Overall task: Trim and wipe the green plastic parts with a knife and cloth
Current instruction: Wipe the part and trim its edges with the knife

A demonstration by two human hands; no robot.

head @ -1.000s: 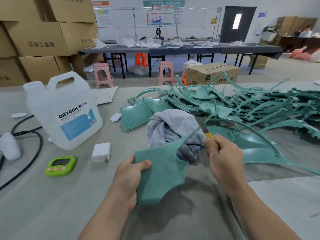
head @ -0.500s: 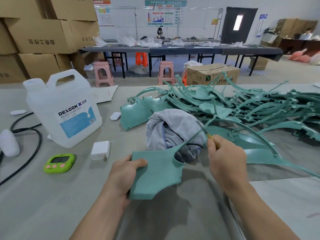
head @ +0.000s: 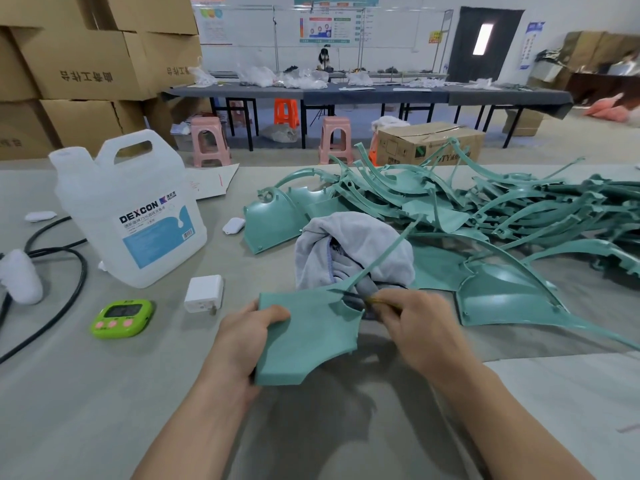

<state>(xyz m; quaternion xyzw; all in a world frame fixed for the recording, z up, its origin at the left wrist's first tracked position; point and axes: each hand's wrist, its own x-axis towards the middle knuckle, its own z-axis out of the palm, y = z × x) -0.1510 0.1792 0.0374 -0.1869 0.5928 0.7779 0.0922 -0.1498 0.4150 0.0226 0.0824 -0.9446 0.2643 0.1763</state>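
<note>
My left hand [head: 242, 341] grips a flat green plastic part [head: 304, 337] by its left edge, thumb on top. A thin strip of the part runs up and to the right over a crumpled grey cloth [head: 349, 251]. My right hand [head: 415, 327] holds a yellow-handled knife [head: 370, 301], its blade at the notch on the part's upper right edge. The blade is mostly hidden by my fingers. A large heap of green plastic parts [head: 485, 216] lies behind and to the right.
A white DEXCON jug [head: 131, 209] stands at the left. Near it lie a green timer [head: 123, 318], a white charger block [head: 203, 293] and a black cable [head: 69, 271]. Cardboard boxes [head: 86, 64], pink stools and a long dark table [head: 363, 93] stand beyond.
My right hand has brought the knife down along the thin strip to the notch in the part. The left hand has tilted the part flatter and lowered it slightly.
</note>
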